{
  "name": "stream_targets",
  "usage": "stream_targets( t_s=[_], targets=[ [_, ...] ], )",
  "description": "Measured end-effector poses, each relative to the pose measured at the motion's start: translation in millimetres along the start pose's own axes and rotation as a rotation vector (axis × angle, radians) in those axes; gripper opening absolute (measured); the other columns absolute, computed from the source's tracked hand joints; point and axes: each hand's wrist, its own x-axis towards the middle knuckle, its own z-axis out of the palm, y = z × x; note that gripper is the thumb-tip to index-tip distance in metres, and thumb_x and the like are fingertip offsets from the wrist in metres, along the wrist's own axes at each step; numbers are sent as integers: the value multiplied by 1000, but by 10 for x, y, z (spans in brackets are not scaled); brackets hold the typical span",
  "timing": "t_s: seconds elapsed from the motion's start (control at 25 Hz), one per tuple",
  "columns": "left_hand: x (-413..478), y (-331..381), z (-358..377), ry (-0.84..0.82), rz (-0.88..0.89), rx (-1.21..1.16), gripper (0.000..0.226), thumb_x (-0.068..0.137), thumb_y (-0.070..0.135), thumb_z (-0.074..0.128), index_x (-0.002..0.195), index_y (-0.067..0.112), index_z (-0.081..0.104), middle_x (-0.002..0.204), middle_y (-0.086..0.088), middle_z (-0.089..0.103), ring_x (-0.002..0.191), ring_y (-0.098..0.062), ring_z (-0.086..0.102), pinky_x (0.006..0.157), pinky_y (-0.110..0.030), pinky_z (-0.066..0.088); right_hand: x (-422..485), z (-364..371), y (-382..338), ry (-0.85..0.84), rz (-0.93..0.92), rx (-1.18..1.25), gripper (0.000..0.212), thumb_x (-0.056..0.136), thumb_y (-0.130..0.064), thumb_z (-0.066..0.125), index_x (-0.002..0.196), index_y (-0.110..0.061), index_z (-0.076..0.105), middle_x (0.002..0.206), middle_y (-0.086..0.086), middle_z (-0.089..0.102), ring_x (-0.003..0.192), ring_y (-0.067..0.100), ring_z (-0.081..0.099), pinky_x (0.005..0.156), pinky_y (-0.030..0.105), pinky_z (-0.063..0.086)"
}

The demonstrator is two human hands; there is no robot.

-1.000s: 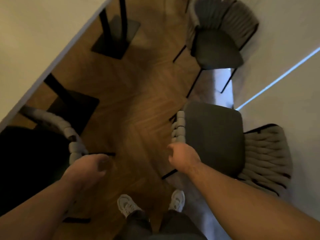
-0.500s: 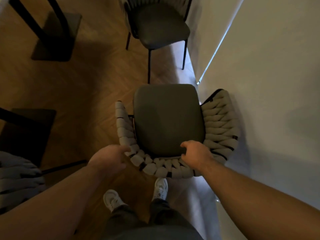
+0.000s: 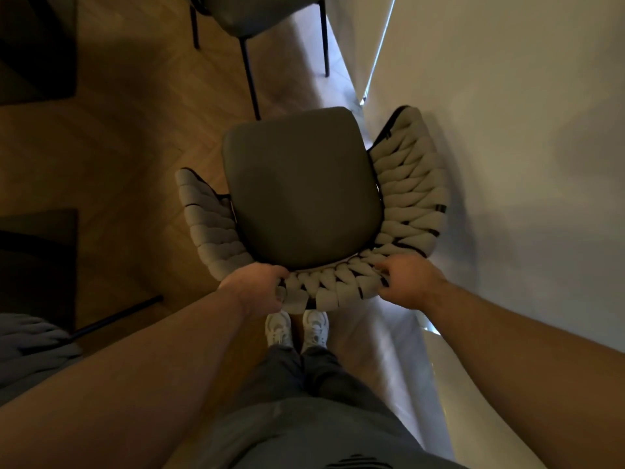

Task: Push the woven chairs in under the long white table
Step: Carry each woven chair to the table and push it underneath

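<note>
Gripping woven chair (image 3: 301,198) backrest with left hand (image 3: 257,289) and right hand (image 3: 406,282), fingers curled over weave. Parked on wood floor (image 3: 118,147) beside wall (image 3: 507,164); counter unseen. Next, probably: swing round, push under counter.

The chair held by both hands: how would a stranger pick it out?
Find the pale wall on the right; the woven chair stands beside it, dark seat mid-frame. Unlike the chair beyond and the chair at lower left, its backrest is gripped by the left hand and right hand.
</note>
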Motion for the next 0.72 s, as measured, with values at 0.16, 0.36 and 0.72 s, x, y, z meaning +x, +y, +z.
stream_targets(
  t_s=[0.16, 0.36, 0.72],
  targets=[
    [145, 7, 74, -104, 10, 7, 76, 89, 37, 74, 157, 40, 39, 149, 2, 55, 132, -24, 56, 106, -42, 53, -17, 42, -37, 43, -48, -92, 25, 82, -41, 71, 104, -30, 71, 96, -6, 66, 85, 15, 58, 94, 37, 52],
    [370, 156, 276, -160, 35, 115, 76, 87, 38, 74, 155, 37, 42, 140, -2, 59, 123, -27, 60, 98, -42, 55, 154, 110, 6, -31, -100, -317, 34, 89, -35, 64, 123, -35, 65, 123, -6, 65, 114, 20, 59, 118, 50, 32],
    [464, 330, 383, -123, -34, 128, 48, 97, 22, 65, 141, 36, 54, 117, 4, 67, 101, -22, 63, 79, -38, 52, 540, -109, 294, -141, -302, -541, 47, 95, -30, 63, 141, -34, 53, 134, -2, 64, 123, 24, 57, 119, 47, 34]
  ],
)
